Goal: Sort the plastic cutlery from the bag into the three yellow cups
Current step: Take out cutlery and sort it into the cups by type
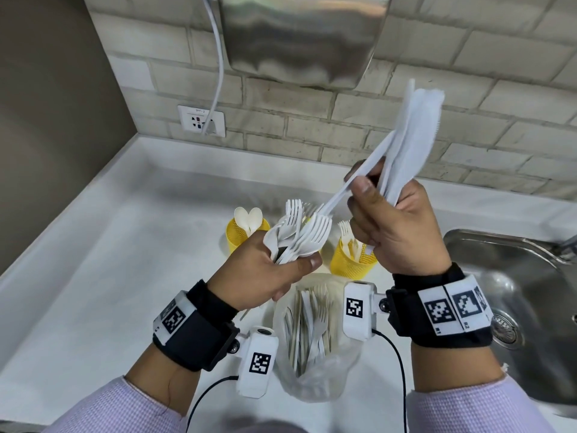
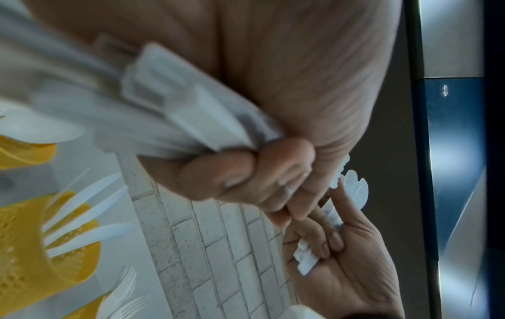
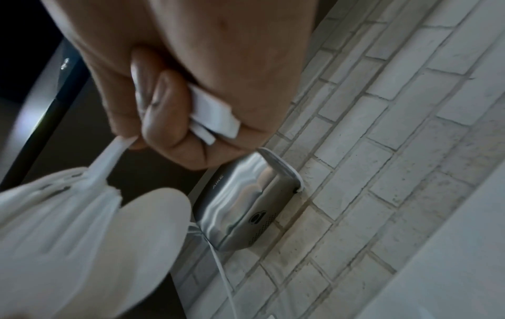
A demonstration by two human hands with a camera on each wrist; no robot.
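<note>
My left hand (image 1: 268, 273) grips a fanned bunch of white plastic forks and spoons (image 1: 299, 235) by the handles (image 2: 177, 112), above the cups. My right hand (image 1: 396, 220) is raised and holds a bundle of white knives (image 1: 412, 142) in its curled fingers (image 3: 164, 112). Its thumb and forefinger also pinch one long white piece (image 1: 346, 189) that reaches down into the left bunch. Behind stand three yellow cups: one with spoons (image 1: 239, 242), one with forks (image 1: 349, 260), and a middle one with knives (image 2: 32, 248), mostly hidden in the head view.
A clear plastic bag (image 1: 315, 345) holding several more pieces of cutlery lies on the white counter (image 1: 109, 276) between my wrists. A steel sink (image 1: 524, 295) is at the right. On the brick wall hang a metal hand dryer (image 1: 299, 39) and a socket (image 1: 201, 121).
</note>
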